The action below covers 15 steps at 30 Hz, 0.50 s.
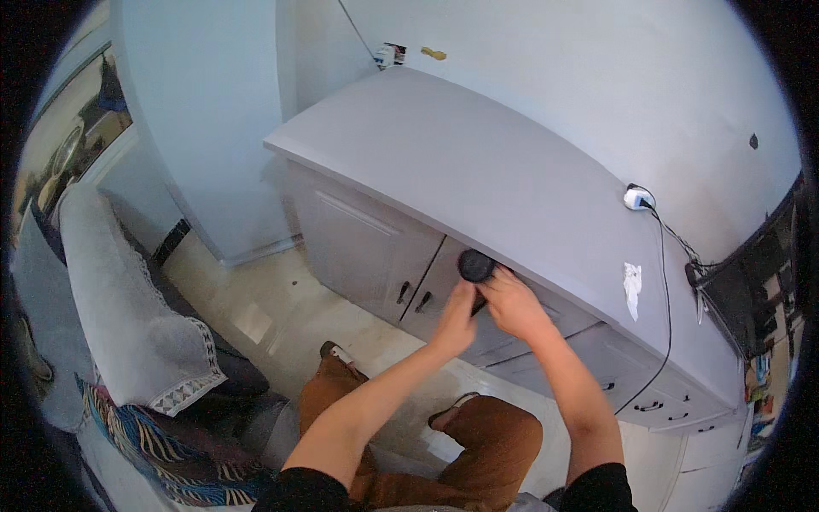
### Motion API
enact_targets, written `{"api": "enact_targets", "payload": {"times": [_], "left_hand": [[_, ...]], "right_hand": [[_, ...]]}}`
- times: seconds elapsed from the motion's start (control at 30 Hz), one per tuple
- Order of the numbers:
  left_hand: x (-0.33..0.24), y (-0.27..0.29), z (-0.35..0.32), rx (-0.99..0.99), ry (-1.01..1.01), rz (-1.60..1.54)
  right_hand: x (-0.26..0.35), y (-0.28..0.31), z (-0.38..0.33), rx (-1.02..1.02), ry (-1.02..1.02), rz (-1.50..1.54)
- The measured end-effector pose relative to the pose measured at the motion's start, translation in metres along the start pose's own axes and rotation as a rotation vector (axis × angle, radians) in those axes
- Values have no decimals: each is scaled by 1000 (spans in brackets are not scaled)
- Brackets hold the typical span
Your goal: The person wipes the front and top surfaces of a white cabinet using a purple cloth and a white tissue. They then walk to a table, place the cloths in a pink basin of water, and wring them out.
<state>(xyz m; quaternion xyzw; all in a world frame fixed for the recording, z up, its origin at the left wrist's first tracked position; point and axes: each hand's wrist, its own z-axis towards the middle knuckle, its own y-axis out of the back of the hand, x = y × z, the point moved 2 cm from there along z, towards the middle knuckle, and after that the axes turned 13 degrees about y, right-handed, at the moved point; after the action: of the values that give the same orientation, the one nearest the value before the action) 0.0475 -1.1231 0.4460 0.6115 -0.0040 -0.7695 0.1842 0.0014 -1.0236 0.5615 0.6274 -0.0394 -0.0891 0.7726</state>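
Observation:
Both my hands are together in front of the grey cabinet (367,230), just below the edge of its top. Between them is a dark object with a round black end (476,265); most of its body is hidden, so its kind does not show. My left hand (456,320) is closed on the object's near side, below the round end. From the right, my right hand (516,305) curls its fingers around it. Behind my hands are the cabinet doors, with a pair of dark handles (403,293) to the left.
A white power adapter (637,199) with a black cable and a crumpled white tissue (631,288) lie on the cabinet top's right part. A large dark screen (768,282) stands at the right end. At left is a sofa with a pale cover (128,299). My legs are bent below.

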Motion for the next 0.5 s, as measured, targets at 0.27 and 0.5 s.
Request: {"api": "enact_targets", "payload": {"times": [0.27,0.5], "left_hand": [[-33,-20,21,-196,-61,198],[6,14,47,-207,398,285]], "right_hand": [[18,94,-12,-385,89,-190],[-41,68,-8,-473,-323,-198]]}}
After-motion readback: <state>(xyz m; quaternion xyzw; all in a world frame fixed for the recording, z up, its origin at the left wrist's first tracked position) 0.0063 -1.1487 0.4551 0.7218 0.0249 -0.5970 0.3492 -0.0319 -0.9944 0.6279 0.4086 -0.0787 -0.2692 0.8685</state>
